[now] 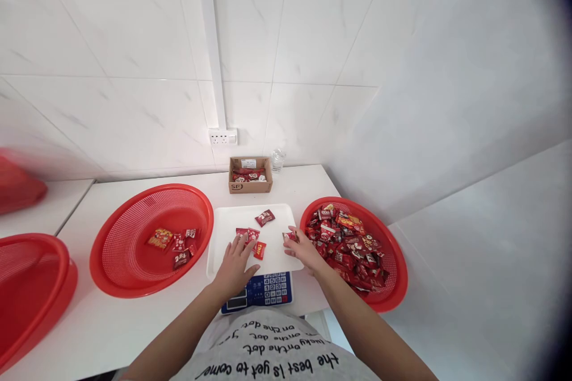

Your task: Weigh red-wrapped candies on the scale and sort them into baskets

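A white tray (272,268) rests on a weighing scale (268,290) with a blue keypad. My left hand (235,265) lies over the tray's left side, fingers spread, its fingertips at some red snack packets (254,234). Just right of them is an orange-red packet (260,250). Towards the back of the tray lies a dark red packet (265,218). Over the tray's right edge, my right hand (306,250) pinches a small red packet (289,237) between thumb and fingers. My left fingers partly cover the packets beneath them.
On the right, a red basket (400,286) is heaped with packets. Left of the tray, another red basket (111,250) has several packets; a further red basket (67,274) stands at far left. Behind are a cardboard box (250,187) of packets and a clear glass (277,160).
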The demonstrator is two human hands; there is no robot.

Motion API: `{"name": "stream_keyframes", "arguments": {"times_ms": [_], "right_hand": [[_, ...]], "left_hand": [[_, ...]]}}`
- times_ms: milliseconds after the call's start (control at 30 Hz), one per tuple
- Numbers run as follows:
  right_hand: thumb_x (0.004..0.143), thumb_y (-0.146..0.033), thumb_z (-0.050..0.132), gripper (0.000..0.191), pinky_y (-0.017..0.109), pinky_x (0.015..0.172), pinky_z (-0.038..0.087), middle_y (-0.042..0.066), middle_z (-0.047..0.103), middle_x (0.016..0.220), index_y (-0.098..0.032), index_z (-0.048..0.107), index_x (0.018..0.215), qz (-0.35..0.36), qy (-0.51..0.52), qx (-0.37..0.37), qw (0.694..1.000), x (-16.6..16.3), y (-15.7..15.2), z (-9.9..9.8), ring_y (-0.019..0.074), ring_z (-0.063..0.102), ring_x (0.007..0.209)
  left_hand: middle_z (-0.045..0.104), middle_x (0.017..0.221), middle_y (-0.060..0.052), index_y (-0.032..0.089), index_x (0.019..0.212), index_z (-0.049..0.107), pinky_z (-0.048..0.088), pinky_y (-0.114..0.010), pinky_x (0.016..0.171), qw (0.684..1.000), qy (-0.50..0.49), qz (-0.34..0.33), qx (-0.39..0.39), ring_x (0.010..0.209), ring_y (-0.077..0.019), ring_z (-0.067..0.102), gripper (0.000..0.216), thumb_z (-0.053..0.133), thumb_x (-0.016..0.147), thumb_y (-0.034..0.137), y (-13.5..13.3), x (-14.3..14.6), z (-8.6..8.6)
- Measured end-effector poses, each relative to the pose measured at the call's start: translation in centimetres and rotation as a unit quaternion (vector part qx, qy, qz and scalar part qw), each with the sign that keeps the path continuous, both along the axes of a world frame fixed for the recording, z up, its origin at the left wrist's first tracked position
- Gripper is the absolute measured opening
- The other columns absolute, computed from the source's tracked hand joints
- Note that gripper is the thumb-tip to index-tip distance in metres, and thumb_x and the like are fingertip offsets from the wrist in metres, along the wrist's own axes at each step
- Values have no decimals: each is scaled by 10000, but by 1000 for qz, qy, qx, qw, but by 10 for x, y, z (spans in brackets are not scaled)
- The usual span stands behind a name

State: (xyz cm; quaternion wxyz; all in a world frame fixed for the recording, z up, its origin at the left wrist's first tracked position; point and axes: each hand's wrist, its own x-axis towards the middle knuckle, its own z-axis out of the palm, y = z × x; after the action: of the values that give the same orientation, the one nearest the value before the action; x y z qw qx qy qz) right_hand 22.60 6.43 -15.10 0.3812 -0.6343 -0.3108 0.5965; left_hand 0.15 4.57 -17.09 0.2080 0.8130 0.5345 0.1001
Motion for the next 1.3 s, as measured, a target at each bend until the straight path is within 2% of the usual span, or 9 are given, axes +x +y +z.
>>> {"name": "stream_keyframes", "arguments": {"times_ms": [133, 267, 400, 500, 633, 733, 900, 1033, 1300], "right_hand": [[713, -267, 629, 632, 305, 787, 531, 73, 514, 1183, -254, 387, 1296, 2, -42, 10, 999, -5, -3, -4, 165, 571, 953], [743, -296, 606, 684, 302, 763, 516, 91, 578, 1069, -189, 321, 1356, 91, -25, -6, 996, -7, -1, -7, 143, 606, 824], [781, -261, 541, 590, 319, 775, 498, 93, 578, 1131, -206, 362, 1340, 141, -144, 32, 979, -8, 9, -8, 135, 606, 789], [803, -237, 500, 504, 365, 944, 409, 108, 524, 1257, -197, 439, 1302, 189, -309, 112, 925, -11, 23, -6, 195, 557, 1030], [828, -268, 471, 531, 418, 1091, 215, 97, 265, 1475, -183, 400, 1348, 269, -437, 190, 837, -21, 45, -4, 265, 212, 1355], [856, -302, 435, 540, 444, 1105, 172, 73, 234, 1492, -196, 353, 1380, 334, -449, 192, 807, -29, 55, -9, 267, 106, 1385], [882, -335, 385, 493, 488, 1100, 179, 46, 381, 1426, -235, 382, 1364, 379, -413, 252, 789, -35, 40, -24, 252, 169, 1374], [867, -378, 415, 463, 454, 1090, 245, 74, 447, 1375, -209, 479, 1294, 320, -394, 300, 808, -26, 17, -27, 239, 261, 1342], [849, -366, 424, 368, 436, 994, 378, 122, 601, 1147, -168, 594, 1109, 44, -437, 303, 846, 48, -21, -41, 230, 519, 1102]], "left_hand": [[250, 1486, -107, 218, 1351, 381, 161, -522, 1088, 999, 32, -36, -2, 1376, -305, 125, 597, 551, 796, 357, 8, 14, 3], [233, 1490, -113, 207, 1317, 432, 160, -521, 1090, 997, 54, -63, -10, 1375, -306, 130, 559, 555, 793, 355, 7, 16, 4], [237, 1489, -111, 195, 1328, 423, 190, -514, 1086, 996, 64, -62, -22, 1369, -314, 153, 551, 533, 805, 332, 1, 11, 1], [228, 1493, -101, 201, 1346, 397, 210, -514, 1080, 996, 66, -60, -14, 1370, -309, 152, 567, 525, 807, 322, -2, 7, -2], [220, 1496, -95, 214, 1356, 376, 226, -520, 1071, 996, 70, -58, 0, 1371, -303, 150, 571, 513, 811, 317, -4, 6, -5], [229, 1494, -86, 230, 1351, 381, 230, -515, 1071, 996, 68, -60, 8, 1370, -297, 162, 564, 516, 810, 314, -4, 5, -6], [217, 1496, -109, 210, 1379, 330, 238, -480, 1073, 997, 52, -46, 16, 1367, -278, 182, 615, 525, 807, 318, -5, 1, -11], [182, 1506, -112, 225, 1405, 272, 202, -497, 1078, 998, 52, -15, 24, 1375, -290, 143, 669, 536, 802, 346, -3, 0, -8], [203, 1503, -94, 303, 1403, 268, 130, -581, 1059, 997, 59, -16, 37, 1378, -321, 106, 700, 494, 789, 552, 20, 28, 0]]}}
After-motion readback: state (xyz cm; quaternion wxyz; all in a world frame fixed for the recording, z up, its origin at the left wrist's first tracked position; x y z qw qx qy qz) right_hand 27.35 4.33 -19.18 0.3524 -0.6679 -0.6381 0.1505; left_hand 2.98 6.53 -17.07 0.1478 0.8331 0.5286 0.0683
